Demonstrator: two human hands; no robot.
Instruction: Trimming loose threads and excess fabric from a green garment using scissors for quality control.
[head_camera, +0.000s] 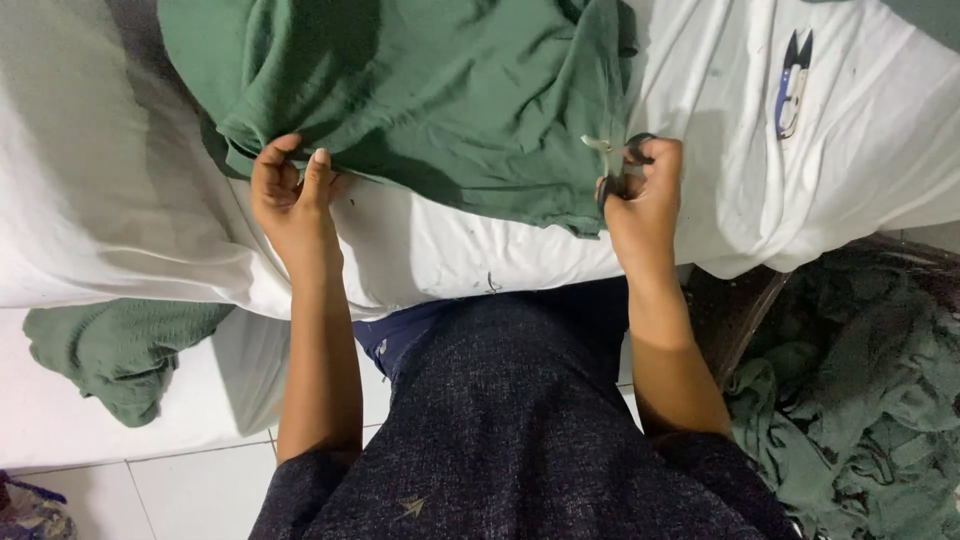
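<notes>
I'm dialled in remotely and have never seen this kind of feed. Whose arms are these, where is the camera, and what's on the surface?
There is one picture, from a camera worn on a person's head, looking down at their own bare arms. The left hand pinches the edge of a large green knit garment spread over a white cloth-covered table. The right hand holds small black-handled scissors at the garment's other edge. Blue thread snips lie on the table, further right. More green fabric is piled at lower right and lower left.
</notes>
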